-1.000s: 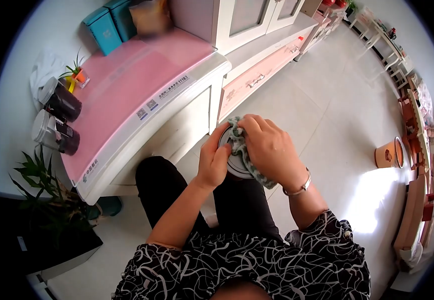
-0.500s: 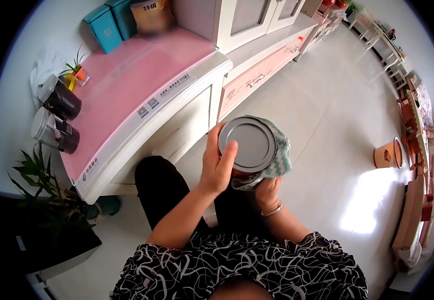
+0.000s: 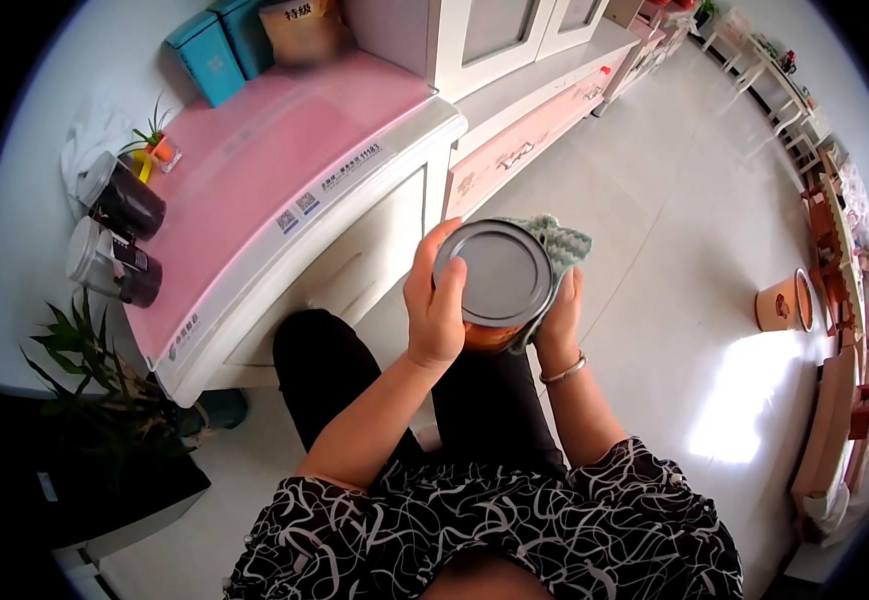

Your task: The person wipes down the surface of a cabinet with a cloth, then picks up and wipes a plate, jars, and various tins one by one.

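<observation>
A round canister (image 3: 495, 274) with a grey lid and an orange-brown side is held up in front of me. My left hand (image 3: 435, 307) grips it from the left, with the thumb reaching onto the rim of the lid. Against its right side lies a green and white patterned cloth (image 3: 564, 242). My right hand (image 3: 558, 325), with a bracelet at the wrist, is closed around the cloth and presses it to the canister; some of its fingers are hidden behind the cloth and the canister.
To the left stands a cabinet with a pink top (image 3: 284, 130). On it are two lidded jars (image 3: 134, 200), a small potted plant (image 3: 162, 150) and teal boxes (image 3: 206, 60). A leafy plant (image 3: 84, 350) is at lower left. A tan bin (image 3: 779, 305) stands on the floor at right.
My right hand has moved up along the canister's right side, taking the cloth higher. The canister has shifted slightly up, and more of its orange-brown side shows.
</observation>
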Motion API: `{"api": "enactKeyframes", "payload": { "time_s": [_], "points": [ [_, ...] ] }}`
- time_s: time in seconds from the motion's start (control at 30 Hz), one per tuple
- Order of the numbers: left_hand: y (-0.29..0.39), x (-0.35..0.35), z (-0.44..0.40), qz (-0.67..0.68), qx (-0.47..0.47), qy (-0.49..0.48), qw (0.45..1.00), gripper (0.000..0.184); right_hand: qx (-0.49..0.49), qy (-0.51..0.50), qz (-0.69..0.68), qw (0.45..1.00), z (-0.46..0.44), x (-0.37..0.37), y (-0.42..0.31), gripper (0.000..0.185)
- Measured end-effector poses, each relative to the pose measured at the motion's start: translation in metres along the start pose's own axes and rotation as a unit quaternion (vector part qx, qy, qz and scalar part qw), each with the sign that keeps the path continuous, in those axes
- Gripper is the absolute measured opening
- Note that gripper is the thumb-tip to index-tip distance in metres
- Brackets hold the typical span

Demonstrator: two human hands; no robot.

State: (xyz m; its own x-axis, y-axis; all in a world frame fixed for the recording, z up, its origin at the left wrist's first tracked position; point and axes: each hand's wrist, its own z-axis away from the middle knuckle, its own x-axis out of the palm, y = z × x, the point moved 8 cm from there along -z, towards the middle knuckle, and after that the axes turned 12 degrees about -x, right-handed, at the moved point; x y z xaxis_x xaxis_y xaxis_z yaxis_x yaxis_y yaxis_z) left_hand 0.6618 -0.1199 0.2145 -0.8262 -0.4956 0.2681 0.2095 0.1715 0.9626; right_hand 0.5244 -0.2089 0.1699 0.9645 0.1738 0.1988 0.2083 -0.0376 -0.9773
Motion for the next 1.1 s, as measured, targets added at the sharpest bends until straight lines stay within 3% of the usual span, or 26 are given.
{"api": "enactKeyframes", "payload": {
  "time_s": [0.07, 0.13, 0.23, 0.27, 0.3, 0.33, 0.4, 0.53, 0.6, 0.67, 0.77, 0.8, 0.87, 0.93, 1.0, 1.1],
  "points": [
    [0.003, -0.010, -0.002, 0.071, -0.021, 0.095, 0.993, 0.035, -0.188, -0.076, 0.037, 0.979, 0.009, 0.020, -0.035, 0.032],
    [0.000, -0.013, -0.002, 0.093, -0.029, 0.116, 0.989, 0.036, -0.305, -0.133, 0.151, 0.931, 0.021, 0.032, -0.050, 0.039],
    [-0.006, -0.015, 0.000, 0.091, -0.058, 0.097, 0.989, 0.047, -0.305, -0.141, 0.145, 0.931, 0.026, 0.030, -0.044, 0.039],
    [-0.008, -0.016, 0.001, 0.089, -0.067, 0.088, 0.990, 0.052, -0.236, -0.117, 0.078, 0.961, 0.019, 0.023, -0.035, 0.040],
    [-0.002, -0.011, 0.000, 0.023, -0.031, 0.019, 0.999, 0.058, -0.165, -0.091, 0.011, 0.982, 0.014, 0.017, -0.025, 0.040],
    [0.003, -0.008, 0.000, -0.044, 0.005, -0.051, 0.998, 0.065, -0.191, -0.100, 0.016, 0.976, 0.008, 0.014, -0.030, 0.036],
    [-0.001, -0.013, -0.016, -0.108, -0.007, -0.162, 0.981, 0.087, -0.169, -0.115, -0.008, 0.979, -0.002, 0.013, -0.019, 0.034],
    [-0.008, -0.010, -0.021, -0.012, -0.059, -0.265, 0.962, 0.104, -0.091, -0.121, -0.037, 0.988, -0.020, 0.014, 0.002, 0.030],
    [0.005, -0.004, -0.010, -0.037, 0.034, -0.283, 0.958, 0.110, -0.080, -0.106, -0.103, 0.986, -0.020, 0.020, -0.016, 0.028],
    [0.001, 0.004, -0.003, -0.078, -0.003, -0.263, 0.962, 0.108, -0.072, -0.093, -0.079, 0.990, -0.020, 0.019, -0.019, 0.028],
    [0.004, 0.002, 0.001, 0.011, 0.061, -0.133, 0.989, 0.093, -0.082, -0.100, -0.114, 0.985, -0.013, 0.025, -0.028, 0.029],
    [0.004, 0.006, 0.003, 0.010, 0.066, -0.130, 0.989, 0.093, -0.154, -0.105, -0.013, 0.982, -0.007, 0.026, -0.043, 0.030],
    [0.011, 0.000, 0.007, -0.040, 0.138, -0.003, 0.990, 0.090, -0.238, -0.128, 0.158, 0.950, 0.012, 0.031, -0.060, 0.029],
    [0.021, -0.003, 0.011, -0.056, 0.157, 0.064, 0.984, 0.085, -0.396, -0.115, 0.276, 0.868, 0.039, 0.045, -0.079, 0.035],
    [0.018, -0.013, 0.011, -0.025, 0.088, 0.129, 0.987, 0.083, -0.404, -0.150, 0.303, 0.850, 0.051, 0.048, -0.075, 0.042],
    [0.019, -0.021, 0.014, -0.026, 0.073, 0.106, 0.991, 0.080, -0.414, -0.209, 0.326, 0.824, 0.056, 0.048, -0.074, 0.052]
  ]
}}
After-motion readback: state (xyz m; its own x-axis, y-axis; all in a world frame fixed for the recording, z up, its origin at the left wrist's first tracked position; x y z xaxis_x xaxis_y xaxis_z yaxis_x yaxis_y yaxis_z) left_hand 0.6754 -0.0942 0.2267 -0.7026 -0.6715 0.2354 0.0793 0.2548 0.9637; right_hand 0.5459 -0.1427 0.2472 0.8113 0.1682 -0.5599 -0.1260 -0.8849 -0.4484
